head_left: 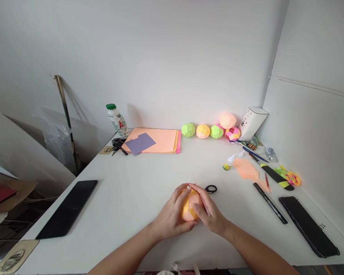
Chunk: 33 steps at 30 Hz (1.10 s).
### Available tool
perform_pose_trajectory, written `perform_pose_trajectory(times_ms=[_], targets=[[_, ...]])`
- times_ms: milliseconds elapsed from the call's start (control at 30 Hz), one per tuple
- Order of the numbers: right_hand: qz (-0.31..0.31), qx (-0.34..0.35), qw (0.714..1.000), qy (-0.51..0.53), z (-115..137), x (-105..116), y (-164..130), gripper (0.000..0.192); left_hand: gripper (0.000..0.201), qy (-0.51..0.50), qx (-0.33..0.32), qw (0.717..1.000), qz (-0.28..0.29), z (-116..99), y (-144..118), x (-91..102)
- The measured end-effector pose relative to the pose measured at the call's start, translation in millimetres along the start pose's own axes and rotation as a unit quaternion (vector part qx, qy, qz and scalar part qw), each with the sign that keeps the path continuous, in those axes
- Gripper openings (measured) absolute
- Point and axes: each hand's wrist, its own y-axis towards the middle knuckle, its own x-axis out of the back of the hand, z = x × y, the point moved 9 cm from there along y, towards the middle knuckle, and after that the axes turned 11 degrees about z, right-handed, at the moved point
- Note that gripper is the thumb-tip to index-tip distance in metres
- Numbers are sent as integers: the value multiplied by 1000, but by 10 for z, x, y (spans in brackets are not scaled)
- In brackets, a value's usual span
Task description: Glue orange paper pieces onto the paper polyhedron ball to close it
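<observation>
An orange and peach paper ball (190,205) with flat facets is cupped between both hands near the front of the white table (117,214). My left hand (173,214) wraps its left side, the thumb running under it and the fingers curling over the top. From the right, my right hand (210,212) closes on it with the thumb pressed against a near facet. Parts of the ball are hidden by the fingers. Just beyond my right hand, the black handle of scissors (211,188) shows; the rest of them is hidden.
Several faceted paper balls (203,131) line the wall beside stacked coloured sheets (157,140). A white bottle (118,121) stands at back left, a black tablet (68,208) at left. On the right lie a glue bottle (228,165), a cutter knife (276,176), a marker (270,203) and a phone (308,225).
</observation>
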Motion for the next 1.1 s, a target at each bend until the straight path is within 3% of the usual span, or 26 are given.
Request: perform_pose_trajectory(times_ms=[133,400,567,733,833,1100], targets=[[-9,-1,1000,-20,-61,-25,-14,50,79,3,36,999,-14,100,-64,-34],[-46,23,999,0,-49,-43,-67,45,51,-70,124,985,-98,258,-179,53],[-93,68,993,26,15,31,-98,39,46,-99,124,980,-123,206,-160,174],[-90,124,988,-14,56,-13,-95,39,65,-81,94,987,-102,187,-124,179],[-88,131,987,-37,69,-22,-93,39,72,-65,75,989,-106,190,-121,171],[-79,125,987,-61,116,-11,-92,37,62,-21,67,992,-109,107,-86,222]])
